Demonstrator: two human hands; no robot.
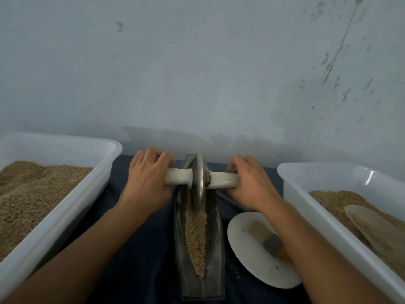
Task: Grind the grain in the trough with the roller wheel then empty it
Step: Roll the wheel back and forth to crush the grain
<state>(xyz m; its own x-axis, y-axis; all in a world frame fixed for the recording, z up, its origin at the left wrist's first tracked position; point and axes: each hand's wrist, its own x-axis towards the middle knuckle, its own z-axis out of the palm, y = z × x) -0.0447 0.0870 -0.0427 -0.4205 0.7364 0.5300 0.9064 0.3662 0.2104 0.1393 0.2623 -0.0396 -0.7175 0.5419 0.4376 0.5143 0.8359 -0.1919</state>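
Closest to you, your two forearms reach in from the bottom corners, with the near end of the metal trough between them on the dark blue cloth. The trough runs straight away from you, boat-shaped, and a long strip of grain lies down its middle, narrowing to a point at your end.

Just right of the trough sits a round white plate, and on it a small brush with pale bristles, partly under your right forearm.

Further out on either side stand the two white plastic tubs. The left tub is heaped with brown grain. The right tub holds grain too, with a pale flat scoop-like piece lying on top.

Up at the far part of the trough, the roller wheel stands upright on its edge in the grain, a metal disc with a white-wrapped axle handle poking out each side. Your left hand grips the left end of that handle, fingers curled over the top. Your right hand grips the right end the same way. The hands are apart, one each side of the disc.

Behind it all, a pale blue-grey wall, scuffed and speckled on the right.
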